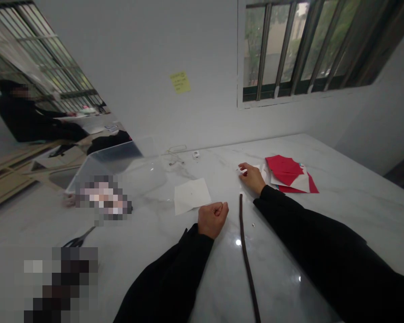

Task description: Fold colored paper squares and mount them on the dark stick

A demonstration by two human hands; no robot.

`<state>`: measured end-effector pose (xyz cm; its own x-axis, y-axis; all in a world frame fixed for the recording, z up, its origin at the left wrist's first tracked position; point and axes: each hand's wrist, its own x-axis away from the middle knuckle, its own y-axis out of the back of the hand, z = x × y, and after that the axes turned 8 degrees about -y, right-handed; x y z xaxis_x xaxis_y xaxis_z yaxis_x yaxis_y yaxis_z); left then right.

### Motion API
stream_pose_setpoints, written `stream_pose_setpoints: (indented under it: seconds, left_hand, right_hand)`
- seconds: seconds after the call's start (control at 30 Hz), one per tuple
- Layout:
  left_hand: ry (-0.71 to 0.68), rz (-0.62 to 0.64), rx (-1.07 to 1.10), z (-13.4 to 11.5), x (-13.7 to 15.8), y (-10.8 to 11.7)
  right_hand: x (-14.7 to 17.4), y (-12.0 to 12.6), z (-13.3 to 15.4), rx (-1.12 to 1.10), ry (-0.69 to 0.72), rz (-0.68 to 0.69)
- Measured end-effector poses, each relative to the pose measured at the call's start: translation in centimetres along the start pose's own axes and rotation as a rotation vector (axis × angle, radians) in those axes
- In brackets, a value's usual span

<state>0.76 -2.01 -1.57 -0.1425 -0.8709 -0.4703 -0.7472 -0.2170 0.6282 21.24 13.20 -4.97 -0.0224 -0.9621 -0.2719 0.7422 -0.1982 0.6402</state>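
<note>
Left hand (pixel 212 219) curled into loose fist on marble table (pixel 340 211), just right of white paper sheet (pixel 191 195); whether it pinches anything, cannot tell. Right hand (pixel 252 177) flat, fingers on small white piece, touching edge of red paper pile (pixel 289 174).

Risks: right sleeve may sweep red pile off stack; either forearm may knock dark stick (pixel 245 251) lying between arms; glossy table lets loose sheet slide.

Hard to read: item under right fingertips tiny; stick's near end cut off by frame; scissors (pixel 78 240) partly blurred out; clear box (pixel 121 168) contents unclear.

Two hands counted on the table (pixel 340 206), left hand (pixel 212 219), right hand (pixel 252 177), one white sheet (pixel 191 195) seen left of the one dark strip (pixel 246 258), one red paper stack (pixel 289 175) right of it, one pair of scissors (pixel 78 240) far left.
</note>
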Motion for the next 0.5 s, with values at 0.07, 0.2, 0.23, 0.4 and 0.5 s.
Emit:
stream_pose_setpoints:
  seconds: [0.07, 0.2, 0.23, 0.4, 0.5]
  left_hand:
    - [0.011, -0.007, -0.003, 0.1, 0.0, 0.0]
    - [0.037, -0.019, 0.01, 0.5, -0.1, 0.0]
    - [0.037, -0.019, 0.015, 0.5, -0.1, 0.0]
    - [0.029, -0.013, 0.012, 0.7, 0.0, 0.0]
    - [0.013, 0.007, -0.004, 0.5, 0.0, -0.1]
  right_hand:
    - [-0.8, -0.6, 0.3, 0.024, 0.005, -0.006]
    - [-2.4, -1.5, 0.6, 0.062, -0.01, -0.022]
    - [-2.7, -1.6, 0.7, 0.069, -0.017, -0.026]
    - [-2.7, -1.5, 0.9, 0.086, -0.028, -0.048]
    - [-1.4, -0.6, 0.7, 0.086, -0.007, -0.04]
